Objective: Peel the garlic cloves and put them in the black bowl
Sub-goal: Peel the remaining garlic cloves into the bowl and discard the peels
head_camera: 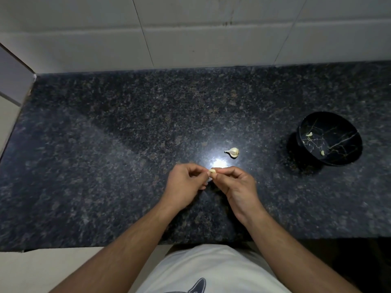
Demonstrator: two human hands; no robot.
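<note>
A small pale garlic clove [212,171] is pinched between the fingertips of my left hand [186,182] and my right hand [234,182], just above the dark granite counter. Both hands have curled fingers meeting at the clove. Behind them a partial garlic bulb [232,152] with a pointed tip lies on the counter. The black bowl [330,138] with gold veining stands at the right, tilted toward me, and holds two or three pale peeled cloves [309,134].
The speckled granite counter [127,144] runs left to right, with a bright light glare just behind my hands. A white tiled wall [190,28] backs it and a wall corner [14,81] bounds the left end. The counter's front edge is near my waist.
</note>
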